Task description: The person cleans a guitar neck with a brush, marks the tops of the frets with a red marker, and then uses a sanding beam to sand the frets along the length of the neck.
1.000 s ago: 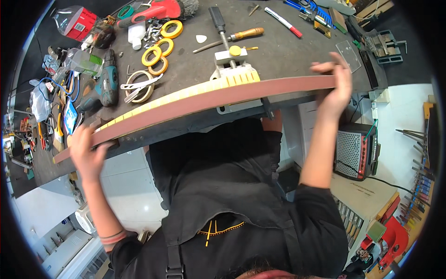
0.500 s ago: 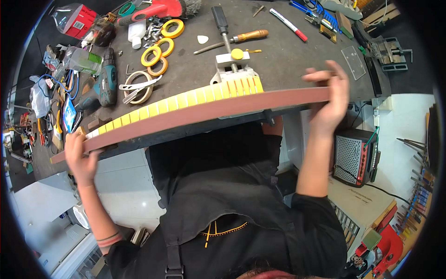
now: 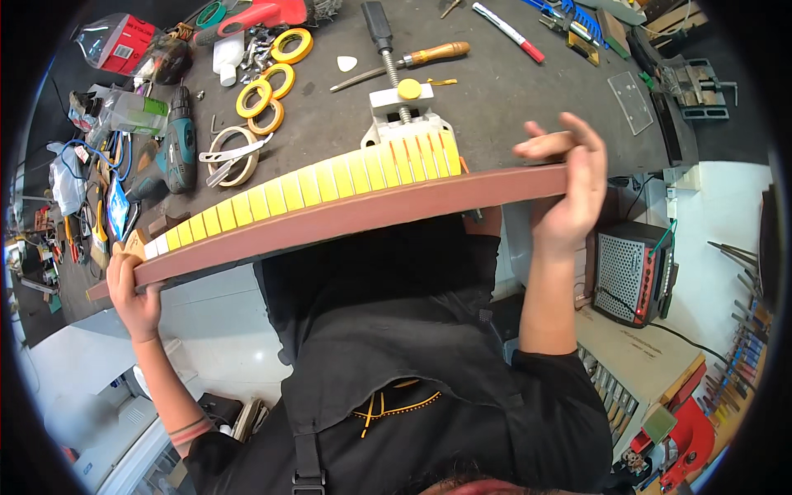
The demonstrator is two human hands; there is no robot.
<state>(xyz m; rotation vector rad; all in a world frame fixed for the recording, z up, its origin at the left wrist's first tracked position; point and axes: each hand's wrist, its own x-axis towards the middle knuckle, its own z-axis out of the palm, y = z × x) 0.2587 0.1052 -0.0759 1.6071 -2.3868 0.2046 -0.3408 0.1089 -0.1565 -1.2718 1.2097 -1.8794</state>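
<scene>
My left hand grips the left end of a long straight bar faced with reddish-brown sandpaper. Near the other end, my right hand holds the bar between thumb and fingers, some fingertips raised behind it. Just beyond the bar lies a long neck-like piece banded with yellow tape, some orange-red lines showing at its right part. Its pale wooden left end sits by my left hand. A pale vise with a black-handled screw stands at the taped piece's right part; whether it grips it is hidden.
The dark bench carries tape rolls, a teal drill, a wood-handled file, a marker and plastic bottles. At right are a metal bench vise and an amplifier-like box below the bench.
Both hands and the sandpaper bar have moved down toward my body, the right end most, showing more of the yellow-taped piece. Both hands still hold the bar.
</scene>
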